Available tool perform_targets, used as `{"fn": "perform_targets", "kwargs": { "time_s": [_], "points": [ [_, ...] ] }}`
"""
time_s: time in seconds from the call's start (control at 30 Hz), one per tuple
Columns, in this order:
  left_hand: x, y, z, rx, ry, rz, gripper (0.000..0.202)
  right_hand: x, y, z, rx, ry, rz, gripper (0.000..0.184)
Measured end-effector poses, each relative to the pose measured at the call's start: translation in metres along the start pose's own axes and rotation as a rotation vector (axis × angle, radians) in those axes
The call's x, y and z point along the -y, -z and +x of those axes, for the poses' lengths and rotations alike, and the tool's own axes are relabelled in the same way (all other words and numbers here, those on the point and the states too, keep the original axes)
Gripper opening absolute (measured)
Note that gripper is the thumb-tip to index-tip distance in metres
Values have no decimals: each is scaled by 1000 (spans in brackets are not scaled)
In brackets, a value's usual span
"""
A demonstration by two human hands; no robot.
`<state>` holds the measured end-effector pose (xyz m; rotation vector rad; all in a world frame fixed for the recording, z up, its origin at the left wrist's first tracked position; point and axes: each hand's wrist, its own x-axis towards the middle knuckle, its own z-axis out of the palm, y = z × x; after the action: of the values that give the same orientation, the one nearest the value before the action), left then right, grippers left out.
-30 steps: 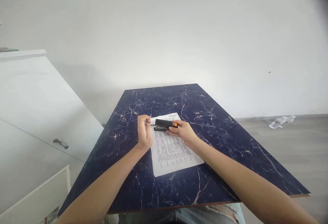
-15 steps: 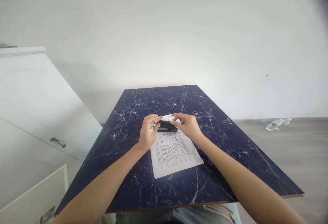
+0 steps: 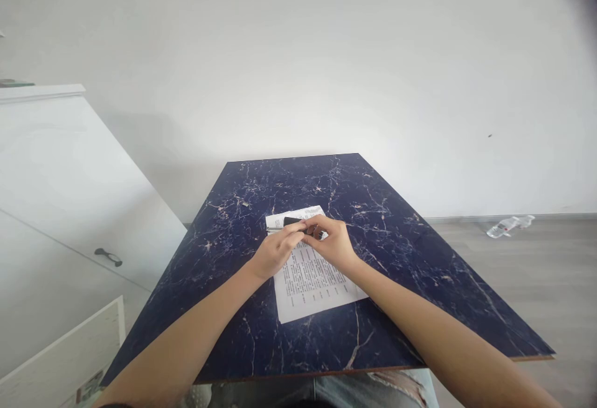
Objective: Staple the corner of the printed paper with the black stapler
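Note:
A printed white sheet [image 3: 311,280] lies on the dark blue marbled table [image 3: 396,259]. A black stapler [image 3: 293,222] rests over the sheet's far end, and its metal tip pokes out to the left. My left hand [image 3: 276,251] and my right hand [image 3: 332,243] meet over the stapler, with the fingers of both curled and pressed on it. The hands cover most of the stapler's body.
A small pale scrap [image 3: 245,205] lies on the table beyond the sheet. A white cabinet with a dark handle [image 3: 108,257] stands at the left. A crushed plastic bottle [image 3: 506,226] lies on the grey floor at the right, by the white wall.
Both hands have closed in over the stapler and now meet on top of it. A second ago the right hand held it up by its orange-tipped end; it now lies low on the sheet.

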<state>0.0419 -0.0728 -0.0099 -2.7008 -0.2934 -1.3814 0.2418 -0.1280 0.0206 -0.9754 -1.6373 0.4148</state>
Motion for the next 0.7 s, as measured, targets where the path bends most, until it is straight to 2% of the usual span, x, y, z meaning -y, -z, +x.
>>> {"fn": "perform_targets", "kwargs": {
  "time_s": [0.2, 0.4, 0.47, 0.53, 0.7],
  "points": [
    [-2, 7, 8, 55, -12, 78, 38, -8, -6, -1, -11, -160, 194, 12],
    [-1, 4, 13, -1, 58, 109, 36, -8, 4, 7, -17, -221, 208, 18],
    [8, 8, 13, -59, 161, 153, 32, -9, 14, 12, -43, -253, 155, 18],
    [27, 16, 8, -84, 313, 223, 26, -15, 28, 18, -92, -289, 90, 20],
    [85, 30, -22, 9, 838, 375, 21, -59, 75, 29, -146, -320, -191, 24]
  ]
}}
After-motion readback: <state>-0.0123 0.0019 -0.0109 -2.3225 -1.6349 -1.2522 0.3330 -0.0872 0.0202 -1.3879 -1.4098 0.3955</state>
